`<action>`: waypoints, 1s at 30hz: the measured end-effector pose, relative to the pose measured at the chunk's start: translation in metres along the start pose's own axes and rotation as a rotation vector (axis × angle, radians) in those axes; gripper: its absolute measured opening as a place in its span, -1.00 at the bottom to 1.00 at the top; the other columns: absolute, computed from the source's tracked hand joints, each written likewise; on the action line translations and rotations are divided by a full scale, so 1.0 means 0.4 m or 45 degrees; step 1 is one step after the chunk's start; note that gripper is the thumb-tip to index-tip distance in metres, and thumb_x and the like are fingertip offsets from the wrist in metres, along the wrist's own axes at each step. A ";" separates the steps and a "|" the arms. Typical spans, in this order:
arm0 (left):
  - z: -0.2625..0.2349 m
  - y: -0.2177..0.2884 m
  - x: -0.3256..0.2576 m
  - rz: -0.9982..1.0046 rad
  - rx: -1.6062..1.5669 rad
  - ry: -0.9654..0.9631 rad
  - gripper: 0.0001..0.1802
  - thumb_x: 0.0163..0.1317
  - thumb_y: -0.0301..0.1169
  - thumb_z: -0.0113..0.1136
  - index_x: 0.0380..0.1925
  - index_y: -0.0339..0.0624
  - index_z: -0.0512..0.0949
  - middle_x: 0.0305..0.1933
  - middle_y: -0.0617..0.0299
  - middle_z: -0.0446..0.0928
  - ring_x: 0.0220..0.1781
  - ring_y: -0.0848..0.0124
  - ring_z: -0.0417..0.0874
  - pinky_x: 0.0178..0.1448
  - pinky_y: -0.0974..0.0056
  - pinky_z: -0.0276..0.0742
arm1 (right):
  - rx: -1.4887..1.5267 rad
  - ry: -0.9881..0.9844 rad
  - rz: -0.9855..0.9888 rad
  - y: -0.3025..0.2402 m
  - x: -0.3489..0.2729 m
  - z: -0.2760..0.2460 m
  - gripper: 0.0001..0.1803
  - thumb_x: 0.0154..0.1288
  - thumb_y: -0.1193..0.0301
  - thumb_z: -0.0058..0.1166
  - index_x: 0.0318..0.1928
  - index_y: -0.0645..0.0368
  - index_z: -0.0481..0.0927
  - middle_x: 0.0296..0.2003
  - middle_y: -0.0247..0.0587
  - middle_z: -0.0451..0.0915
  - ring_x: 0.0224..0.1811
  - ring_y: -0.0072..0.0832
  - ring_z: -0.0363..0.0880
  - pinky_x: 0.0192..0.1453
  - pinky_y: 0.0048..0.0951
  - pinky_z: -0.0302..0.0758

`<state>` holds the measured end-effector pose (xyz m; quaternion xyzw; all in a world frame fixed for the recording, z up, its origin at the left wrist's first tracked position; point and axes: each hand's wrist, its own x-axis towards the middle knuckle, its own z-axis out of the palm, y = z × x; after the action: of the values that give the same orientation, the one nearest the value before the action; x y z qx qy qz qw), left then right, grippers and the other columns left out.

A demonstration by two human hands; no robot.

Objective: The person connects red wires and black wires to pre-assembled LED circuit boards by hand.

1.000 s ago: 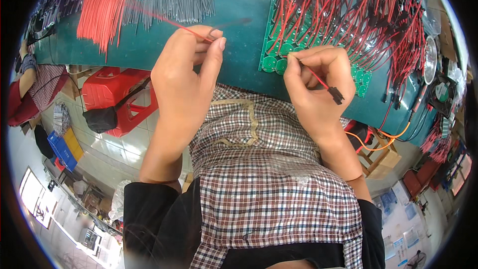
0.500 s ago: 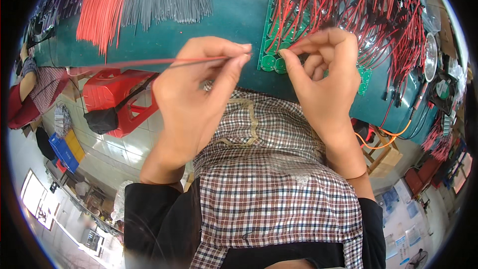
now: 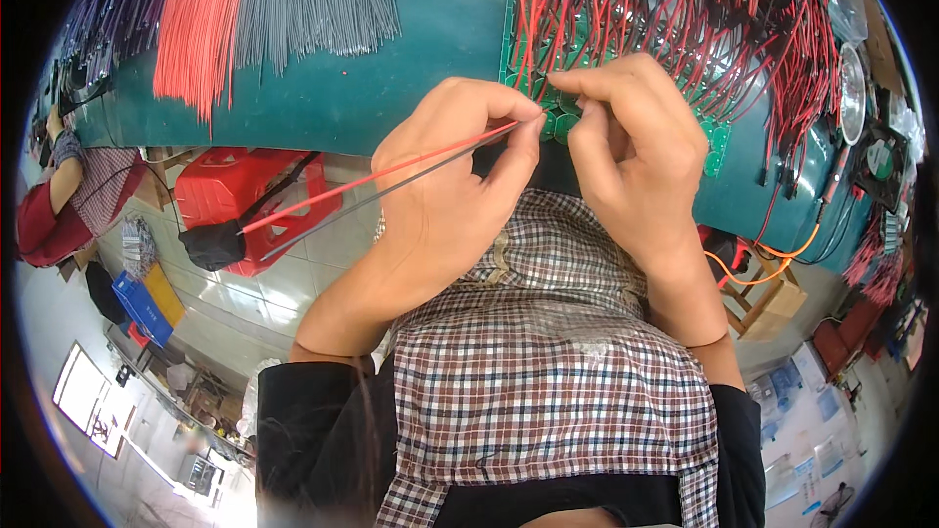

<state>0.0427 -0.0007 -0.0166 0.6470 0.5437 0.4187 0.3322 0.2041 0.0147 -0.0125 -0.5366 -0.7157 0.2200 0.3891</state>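
Wire pair held near the circuit boards, toward one o'clock.
Our left hand [image 3: 458, 186] pinches a red wire [image 3: 333, 194] and a grey wire [image 3: 323, 225] at one end, tails toward eight o'clock; our right hand [image 3: 641, 161] sits just beside it, its grip narrow, contents unclear. At one to two o'clock, many red and black leads [image 3: 802, 78] lie over green circuit boards [image 3: 719, 145]; we judge a large share done, joints hidden. Loose red wires [image 3: 201, 29] at ten and grey wires [image 3: 318, 0] at eleven on the tabletop [image 3: 435, 24] are left. We can read no brand, label or writing.
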 end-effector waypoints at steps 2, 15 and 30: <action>0.006 -0.003 0.000 0.001 0.023 0.004 -0.85 0.05 -0.59 0.37 -0.38 -0.20 0.59 -0.36 0.17 0.61 -0.40 0.32 0.66 -0.34 0.31 0.55 | 0.014 -0.008 -0.016 0.001 -0.002 -0.022 -0.75 0.02 0.73 0.11 -0.28 0.18 0.67 -0.43 -0.27 0.56 -0.64 -0.56 0.42 -0.61 -0.51 0.32; 0.012 0.003 0.003 0.008 0.094 -0.026 -0.85 0.04 -0.58 0.36 -0.40 -0.17 0.58 -0.38 0.18 0.60 -0.42 0.30 0.65 -0.36 0.29 0.53 | -0.112 0.500 0.328 0.147 -0.061 -0.252 -0.82 0.30 0.70 0.00 -0.18 0.37 0.67 -0.32 -0.33 0.61 -0.40 -0.74 0.46 -0.33 -0.69 0.38; 0.028 0.014 -0.003 0.004 0.207 0.033 -0.82 -0.01 -0.58 0.38 -0.43 -0.15 0.56 -0.40 0.20 0.58 -0.45 0.33 0.66 -0.39 0.31 0.55 | -0.687 0.269 0.846 0.226 -0.100 -0.331 -0.79 0.22 0.37 0.32 -0.29 0.30 0.69 -0.52 -0.34 0.63 -0.54 -0.75 0.44 -0.41 -0.64 0.38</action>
<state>0.0549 -0.0026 -0.0167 0.6672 0.5793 0.3819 0.2709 0.3681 -0.0068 -0.0121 -0.8396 -0.4923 0.0822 0.2143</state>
